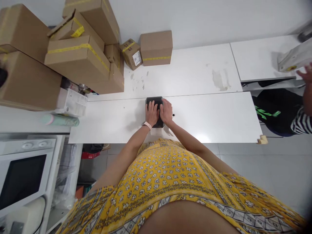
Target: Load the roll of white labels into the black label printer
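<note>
The black box (159, 123) lies under the left hand (151, 113), its fingers slightly apart; likely stiff, light, smooth, best held by opposite sides. The right hand (166, 112) rests fingers together along one edge, clamping unclear. White table (214, 118) beneath.

A black, box-shaped object (159, 123) lies on a white surface (207, 118), its longer sides running front to back, far end by the seam between panels. Small orange-toned marks show near its close end; much of its top is hidden.
</note>
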`<state>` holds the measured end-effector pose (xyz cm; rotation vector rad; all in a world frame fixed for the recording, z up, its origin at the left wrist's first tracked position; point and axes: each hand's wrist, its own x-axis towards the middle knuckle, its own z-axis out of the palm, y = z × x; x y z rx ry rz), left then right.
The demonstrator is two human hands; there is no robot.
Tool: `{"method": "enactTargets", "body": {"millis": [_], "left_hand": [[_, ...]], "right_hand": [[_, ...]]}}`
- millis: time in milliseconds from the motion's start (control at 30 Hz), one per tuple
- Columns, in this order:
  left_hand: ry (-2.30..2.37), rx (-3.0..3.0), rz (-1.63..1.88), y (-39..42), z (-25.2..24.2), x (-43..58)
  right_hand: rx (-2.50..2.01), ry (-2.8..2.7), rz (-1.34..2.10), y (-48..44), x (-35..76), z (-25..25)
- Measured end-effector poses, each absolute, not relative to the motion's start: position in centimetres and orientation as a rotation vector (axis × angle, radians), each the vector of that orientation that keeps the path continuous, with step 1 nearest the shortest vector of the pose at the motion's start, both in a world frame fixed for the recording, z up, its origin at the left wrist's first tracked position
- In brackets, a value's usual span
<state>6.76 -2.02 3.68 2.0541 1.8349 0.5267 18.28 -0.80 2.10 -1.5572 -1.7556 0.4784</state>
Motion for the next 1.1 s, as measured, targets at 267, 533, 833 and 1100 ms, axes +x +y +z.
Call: {"method": "enactTargets", "body": {"millis": [267, 533, 833, 1100], "left_hand": [[1.847, 1.973, 0.533, -2.8, 3.1, 6.5], [1.854, 1.899, 0.468, -2.5, 2.6, 6.5], [2.038, 1.696, 0.607, -3.3, 3.2, 6.2], [1.749, 0.714, 0.325, -13.4, 0.4, -0.1]], "right_hand": [[-1.635, -1.837, 0.401, -1.6, 16.4, -1.2], [-1.670, -1.887, 0.475, -1.7, 16.8, -1.2], [-1.672, -1.903, 0.515, -2.0, 17.0, -0.5], [-1.213, -2.342, 0.621, -8.1, 21.4, -1.5]]}}
